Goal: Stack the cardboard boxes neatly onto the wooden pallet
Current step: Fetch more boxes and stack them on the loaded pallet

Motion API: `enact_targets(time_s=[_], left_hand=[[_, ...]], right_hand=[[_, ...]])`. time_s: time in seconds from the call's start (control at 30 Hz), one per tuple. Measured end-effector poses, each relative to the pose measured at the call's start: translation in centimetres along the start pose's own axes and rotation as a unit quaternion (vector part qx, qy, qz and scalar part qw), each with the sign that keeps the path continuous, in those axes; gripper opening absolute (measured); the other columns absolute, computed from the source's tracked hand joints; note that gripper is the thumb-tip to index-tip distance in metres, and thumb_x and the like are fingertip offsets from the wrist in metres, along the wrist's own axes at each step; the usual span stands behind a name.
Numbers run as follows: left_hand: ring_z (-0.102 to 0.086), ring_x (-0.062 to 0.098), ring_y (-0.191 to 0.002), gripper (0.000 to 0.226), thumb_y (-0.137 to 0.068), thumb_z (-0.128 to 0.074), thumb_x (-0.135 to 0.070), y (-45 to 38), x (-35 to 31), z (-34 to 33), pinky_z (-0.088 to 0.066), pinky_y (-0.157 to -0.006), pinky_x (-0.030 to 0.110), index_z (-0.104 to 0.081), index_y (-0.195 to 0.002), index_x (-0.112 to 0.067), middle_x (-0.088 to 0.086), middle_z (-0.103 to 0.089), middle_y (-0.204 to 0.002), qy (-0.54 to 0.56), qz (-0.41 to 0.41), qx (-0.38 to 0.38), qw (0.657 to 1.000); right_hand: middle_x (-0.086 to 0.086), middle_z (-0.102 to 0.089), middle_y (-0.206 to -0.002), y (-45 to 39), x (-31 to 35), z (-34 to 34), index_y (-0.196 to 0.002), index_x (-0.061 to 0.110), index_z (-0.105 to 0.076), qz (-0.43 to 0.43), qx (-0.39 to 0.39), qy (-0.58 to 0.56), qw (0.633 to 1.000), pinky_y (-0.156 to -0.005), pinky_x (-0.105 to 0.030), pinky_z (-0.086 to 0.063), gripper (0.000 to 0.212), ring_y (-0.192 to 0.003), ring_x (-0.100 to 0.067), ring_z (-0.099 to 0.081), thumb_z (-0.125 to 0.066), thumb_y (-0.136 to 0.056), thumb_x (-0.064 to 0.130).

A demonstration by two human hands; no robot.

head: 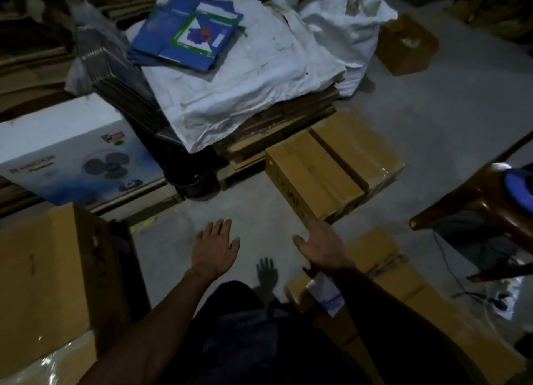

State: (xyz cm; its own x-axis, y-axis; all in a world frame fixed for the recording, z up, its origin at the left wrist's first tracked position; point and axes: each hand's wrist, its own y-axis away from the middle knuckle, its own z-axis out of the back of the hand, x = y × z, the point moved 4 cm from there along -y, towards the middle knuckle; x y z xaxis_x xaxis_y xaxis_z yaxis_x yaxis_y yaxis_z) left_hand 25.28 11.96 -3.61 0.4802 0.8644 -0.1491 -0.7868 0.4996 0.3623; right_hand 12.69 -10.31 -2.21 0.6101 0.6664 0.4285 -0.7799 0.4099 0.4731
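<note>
Head view: taped brown cardboard box (331,168) lies ahead-right, long axis slanting away — right hand (321,246) nearer, left hand (215,247) alongside; each grip spread, empty.

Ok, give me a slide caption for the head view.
Both hands, left and right, reach empty toward a taped cardboard box.
</note>
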Motion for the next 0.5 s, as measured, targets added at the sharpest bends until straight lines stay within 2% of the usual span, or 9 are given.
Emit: enact_targets(time_s=[0.13,0.27,0.4,0.43,0.5], left_hand=[[-0.017,0.028,-0.149,0.061,-0.104,-0.029,-0.046,-7.4,-3.3,1.9,-0.017,-0.12,0.042,-0.018,-0.156,-0.016,0.007,-0.02,-0.162,-0.01,-0.029,0.011,0.999],[-0.019,0.028,-0.148,0.06,-0.104,-0.03,-0.045,-15.5,-5.9,2.5,-0.017,-0.119,0.043,-0.02,-0.155,-0.016,0.007,-0.022,-0.162,-0.029,-0.071,0.037,0.996],[-0.019,0.026,-0.148,0.06,-0.104,-0.029,-0.045,-24.9,-9.2,3.3,-0.017,-0.118,0.042,-0.02,-0.155,-0.016,0.006,-0.022,-0.162,-0.053,-0.137,0.082,0.986],[-0.021,0.026,-0.148,0.06,-0.103,-0.03,-0.045,-27.0,-10.0,3.9,-0.018,-0.118,0.041,-0.021,-0.155,-0.016,0.006,-0.023,-0.161,-0.061,-0.155,0.089,0.982],[-0.024,0.026,-0.146,0.059,-0.103,-0.031,-0.044,-31.0,-11.9,5.4,-0.02,-0.116,0.041,-0.024,-0.153,-0.014,0.006,-0.027,-0.159,-0.069,-0.189,0.094,0.975]], right_hand=[[-0.009,-0.029,-0.16,-5.5,-1.4,2.7,-0.157,0.014,-0.024,-0.032,0.001,-0.002,0.999,-0.117,-0.043,-0.029,0.074,-0.146,-0.029,-0.028,-0.047,-0.098,0.054],[-0.017,-0.051,-0.143,-10.7,-2.2,5.3,-0.148,0.01,-0.043,-0.04,-0.08,0.012,0.996,-0.105,-0.045,-0.043,0.068,-0.13,-0.035,-0.049,-0.047,-0.096,0.054],[-0.009,-0.033,-0.158,-16.7,-4.3,8.2,-0.156,0.017,-0.027,-0.099,-0.034,-0.023,0.994,-0.116,-0.044,-0.03,0.069,-0.145,-0.028,-0.03,-0.048,-0.099,0.052],[-0.008,-0.03,-0.16,-17.9,-4.5,9.1,-0.156,0.018,-0.025,-0.108,-0.03,-0.026,0.993,-0.117,-0.044,-0.029,0.073,-0.147,-0.028,-0.027,-0.046,-0.097,0.057],[-0.008,-0.026,-0.161,-20.1,-4.2,11.2,-0.157,0.018,-0.023,-0.126,-0.027,-0.046,0.991,-0.118,-0.044,-0.027,0.092,-0.148,-0.027,-0.024,-0.03,-0.082,0.072]])
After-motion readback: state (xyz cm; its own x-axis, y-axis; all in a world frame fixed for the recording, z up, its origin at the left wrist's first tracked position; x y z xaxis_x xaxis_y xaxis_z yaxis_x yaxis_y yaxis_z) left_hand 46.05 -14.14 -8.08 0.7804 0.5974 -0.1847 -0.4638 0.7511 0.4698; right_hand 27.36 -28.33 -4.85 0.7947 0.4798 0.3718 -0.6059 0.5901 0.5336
